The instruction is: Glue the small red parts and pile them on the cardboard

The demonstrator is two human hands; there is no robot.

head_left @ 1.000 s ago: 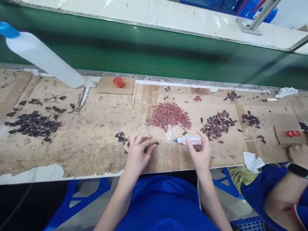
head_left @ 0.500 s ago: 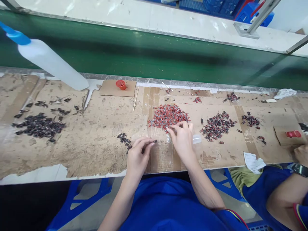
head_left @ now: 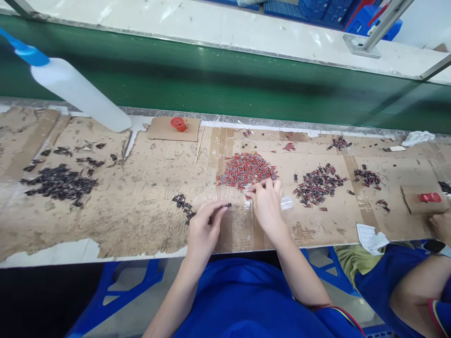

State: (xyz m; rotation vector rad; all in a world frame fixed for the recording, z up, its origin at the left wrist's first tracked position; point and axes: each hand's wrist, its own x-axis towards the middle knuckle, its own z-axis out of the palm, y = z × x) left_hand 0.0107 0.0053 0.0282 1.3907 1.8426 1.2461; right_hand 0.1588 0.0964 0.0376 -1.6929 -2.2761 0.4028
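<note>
My left hand (head_left: pixel 205 224) pinches a small black part (head_left: pixel 228 205) between thumb and fingertips, just right of a little heap of black parts (head_left: pixel 182 203). My right hand (head_left: pixel 267 201) reaches over to the near edge of the red pin pile (head_left: pixel 245 169), its fingertips picking at a red pin (head_left: pixel 249 192). A small clear squeeze bottle (head_left: pixel 287 203) lies on the cardboard behind that hand, mostly hidden by it.
A cardboard sheet (head_left: pixel 141 197) covers the bench in front of a green conveyor belt (head_left: pixel 225 84). A big white bottle with a blue cap (head_left: pixel 75 96) lies at left above a dark parts heap (head_left: pixel 59 183). Mixed piles (head_left: pixel 317 183) and a co-worker's hand (head_left: pixel 440 225) are at right.
My right hand laid the squeeze bottle down and moved left and forward to the red pin pile. My left hand kept hold of the black part and barely shifted.
</note>
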